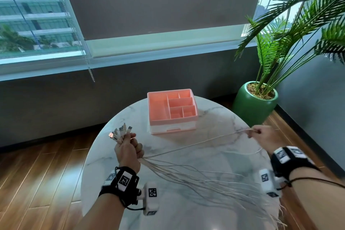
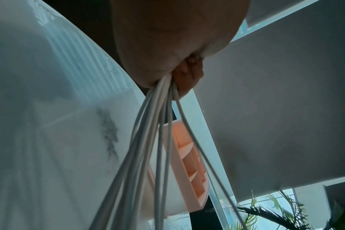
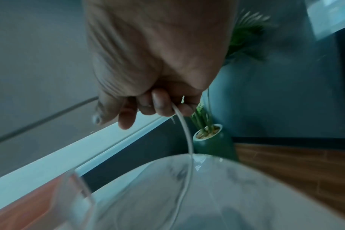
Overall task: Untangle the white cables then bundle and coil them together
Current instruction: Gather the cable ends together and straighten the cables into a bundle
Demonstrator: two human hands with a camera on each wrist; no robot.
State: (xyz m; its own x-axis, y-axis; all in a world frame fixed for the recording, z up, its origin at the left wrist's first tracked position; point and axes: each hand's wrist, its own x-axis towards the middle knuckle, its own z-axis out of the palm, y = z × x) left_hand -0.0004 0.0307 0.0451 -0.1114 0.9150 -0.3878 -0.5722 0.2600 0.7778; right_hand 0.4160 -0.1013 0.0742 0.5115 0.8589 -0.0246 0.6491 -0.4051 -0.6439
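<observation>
My left hand [image 1: 128, 148] grips a bunch of white cables [image 1: 196, 175] just below their plugs [image 1: 121, 132], which stick up out of the fist. The left wrist view shows the cables [image 2: 158, 140] leaving the fist [image 2: 179, 73] in a tight bundle. From there they fan out to the right across the marble table [image 1: 168, 211] and hang over its right edge. My right hand [image 1: 261, 136], at the table's right side, pinches one single cable [image 1: 196, 144] pulled out from the bunch. That cable [image 3: 188, 137] runs between the curled fingers [image 3: 159, 104] and loops down to the table.
A pink compartment organizer [image 1: 172, 111] stands at the table's far side, between the hands and the window wall. A potted palm in a green pot [image 1: 254, 104] stands on the wooden floor at the right. The round table's edge [image 1: 84, 173] lies just left of my left wrist.
</observation>
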